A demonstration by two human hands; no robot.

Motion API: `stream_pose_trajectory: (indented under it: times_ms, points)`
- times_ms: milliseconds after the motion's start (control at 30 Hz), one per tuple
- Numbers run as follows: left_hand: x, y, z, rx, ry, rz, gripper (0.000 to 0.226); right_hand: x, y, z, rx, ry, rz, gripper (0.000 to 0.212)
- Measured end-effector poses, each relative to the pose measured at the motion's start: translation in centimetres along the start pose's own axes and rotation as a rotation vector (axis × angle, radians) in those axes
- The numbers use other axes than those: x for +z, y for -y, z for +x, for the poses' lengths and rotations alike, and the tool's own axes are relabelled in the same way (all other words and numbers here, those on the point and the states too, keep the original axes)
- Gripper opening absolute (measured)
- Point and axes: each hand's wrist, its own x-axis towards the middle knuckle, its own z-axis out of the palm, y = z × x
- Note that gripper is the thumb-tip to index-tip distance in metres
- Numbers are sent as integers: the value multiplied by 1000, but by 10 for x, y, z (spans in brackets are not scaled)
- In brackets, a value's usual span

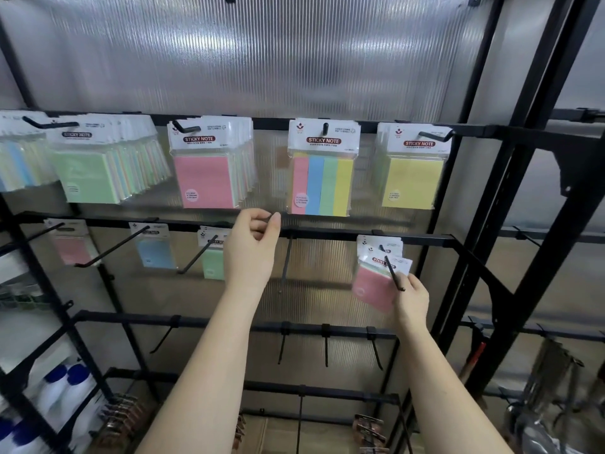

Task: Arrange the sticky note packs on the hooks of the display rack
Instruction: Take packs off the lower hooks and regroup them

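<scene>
**Desk:** Head view, what's the caption?

**Stringer:** A person stands at a black display rack (458, 239), both bare arms raised to its middle rail. The right hand (411, 298) grasps a pink sticky note pack (371, 286) by its lower edge, with the pack's white header card threaded onto a slanting hook (391, 268). More packs hang behind it on the same hook.

**Desk:** And the other hand?

**Stringer:** The left hand (253, 244) pinches the tip of a neighbouring hook (286, 257), thumb and forefinger closed on it. No pack is in that hand.

**Desk:** What could go wrong from here?

**Stringer:** By the look of it, the pink pack sits tilted and low on the hook's shaft, near the tip. Let go too soon and it may slide off, likely dragging the loose packs behind it. A hard push could tear the hole in the header card.

**Desk:** Anything else at risk?

**Stringer:** The left wrist covers part of a green pack (212, 263) on the next hook over. The striped pack (322, 185) on the top row hangs just above the left hand's fingertips, so a careless lift could knock either loose.
</scene>
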Motion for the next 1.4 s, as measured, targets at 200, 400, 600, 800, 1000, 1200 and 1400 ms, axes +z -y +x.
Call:
stream_pose_trajectory:
  times_ms: [200, 400, 600, 800, 1000, 1200, 1400]
  points:
    - [0, -2, -18, -42, 10, 22, 6, -18, 11, -27, -76, -20, -130, 38]
    - [-10, -1, -43, -131, 51, 74, 10, -32, 14, -63, -143, -98, -267, 40]
    - [-29, 0, -61, -199, 58, 159, 12, -40, 24, -94, -226, -199, -204, 41]
    - [-50, 8, -64, -229, 35, 216, 12, -35, 31, -113, -252, -137, -147, 43]
    - [-69, 22, -49, -259, -32, 225, 16, -14, 39, -122, -278, -107, -88, 42]
    - [-90, 47, -11, -266, -25, 212, 17, 30, 43, -129, -296, -131, -67, 40]
    - [-108, 87, 47, -267, 54, 145, 11, 84, 50, -138, -256, -218, 6, 42]
